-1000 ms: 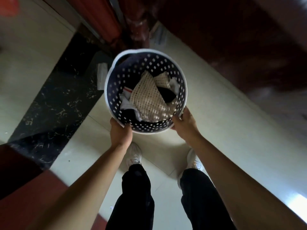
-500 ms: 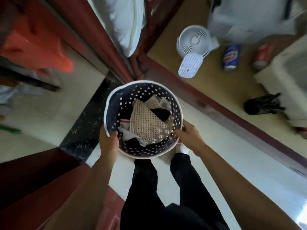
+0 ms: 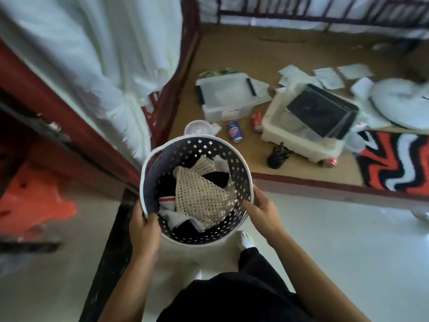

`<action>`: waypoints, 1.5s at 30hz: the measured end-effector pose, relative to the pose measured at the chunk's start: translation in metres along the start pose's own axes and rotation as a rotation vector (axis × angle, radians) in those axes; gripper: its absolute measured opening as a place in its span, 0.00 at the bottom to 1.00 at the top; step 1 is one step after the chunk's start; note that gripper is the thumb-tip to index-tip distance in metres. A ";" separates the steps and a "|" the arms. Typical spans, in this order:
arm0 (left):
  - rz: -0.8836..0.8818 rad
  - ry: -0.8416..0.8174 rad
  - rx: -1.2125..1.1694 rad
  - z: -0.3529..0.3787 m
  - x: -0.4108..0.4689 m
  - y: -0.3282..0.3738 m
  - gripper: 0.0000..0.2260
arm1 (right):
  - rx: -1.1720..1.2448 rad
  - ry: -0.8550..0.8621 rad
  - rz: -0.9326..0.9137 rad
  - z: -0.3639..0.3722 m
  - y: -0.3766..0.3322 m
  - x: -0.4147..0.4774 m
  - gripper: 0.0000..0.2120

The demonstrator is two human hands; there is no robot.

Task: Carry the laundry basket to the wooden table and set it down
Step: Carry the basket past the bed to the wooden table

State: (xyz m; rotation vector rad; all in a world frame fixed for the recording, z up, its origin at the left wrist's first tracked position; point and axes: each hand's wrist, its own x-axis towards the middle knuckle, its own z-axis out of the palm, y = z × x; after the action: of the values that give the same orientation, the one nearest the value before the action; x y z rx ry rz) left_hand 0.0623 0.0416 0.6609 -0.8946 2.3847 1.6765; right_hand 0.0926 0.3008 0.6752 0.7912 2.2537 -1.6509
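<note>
I hold a round laundry basket [image 3: 185, 149] in front of me, dark blue inside with square holes and a white rim. It carries a beige mesh cloth [image 3: 199, 194] over dark and white clothes. My left hand [image 3: 145, 225] grips the near-left rim. My right hand [image 3: 261, 211] grips the near-right rim with the thumb inside. Straight ahead lies a low wooden platform [image 3: 232, 49] with a dark red edge, strewn with things.
On the platform sit a clear plastic box [image 3: 225, 96], a white tub [image 3: 301, 133] with a black tray, a small white fan [image 3: 199, 129], drink cans [image 3: 235, 131], papers and a striped rug [image 3: 394, 159]. White bedding [image 3: 92, 54] on a red frame stands left.
The view has swung up and forward, so more of the platform and its clutter shows. The basket stays in both hands, which now sit lower on its near rim.
</note>
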 end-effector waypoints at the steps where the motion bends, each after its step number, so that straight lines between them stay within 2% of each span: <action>1: 0.039 -0.059 0.002 -0.001 0.000 0.001 0.20 | 0.053 0.054 0.003 -0.001 0.005 -0.012 0.20; 7: 0.193 -0.396 0.071 0.023 -0.010 0.010 0.24 | 0.300 0.374 0.031 -0.023 0.042 -0.098 0.23; 13: 0.359 -0.823 0.187 0.086 -0.109 0.055 0.21 | 0.497 0.772 0.014 -0.076 0.091 -0.203 0.22; 16: 0.436 -1.007 0.227 0.133 -0.168 0.059 0.20 | 0.608 0.990 0.020 -0.106 0.122 -0.247 0.24; 20: 0.498 -1.195 0.294 0.197 -0.256 0.052 0.20 | 0.694 1.167 0.037 -0.151 0.176 -0.294 0.30; 22: 0.531 -1.260 0.313 0.222 -0.299 0.049 0.18 | 0.741 1.235 0.064 -0.176 0.201 -0.314 0.33; 26: 0.535 -1.340 0.331 0.271 -0.368 0.043 0.20 | 0.757 1.340 0.098 -0.230 0.238 -0.341 0.32; 32: 0.468 -1.427 0.321 0.349 -0.434 0.051 0.22 | 0.767 1.334 0.114 -0.319 0.274 -0.343 0.31; 38: 0.435 -1.494 0.344 0.478 -0.501 0.064 0.25 | 0.758 1.381 0.167 -0.431 0.315 -0.316 0.31; 45: 0.507 -1.712 0.465 0.613 -0.641 0.089 0.26 | 0.922 1.625 0.244 -0.550 0.359 -0.340 0.32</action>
State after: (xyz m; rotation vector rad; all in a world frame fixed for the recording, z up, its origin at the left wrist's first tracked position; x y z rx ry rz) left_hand 0.3922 0.8651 0.7474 0.9717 1.4525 0.9533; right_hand 0.6389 0.7962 0.7356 3.3559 1.4026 -2.1499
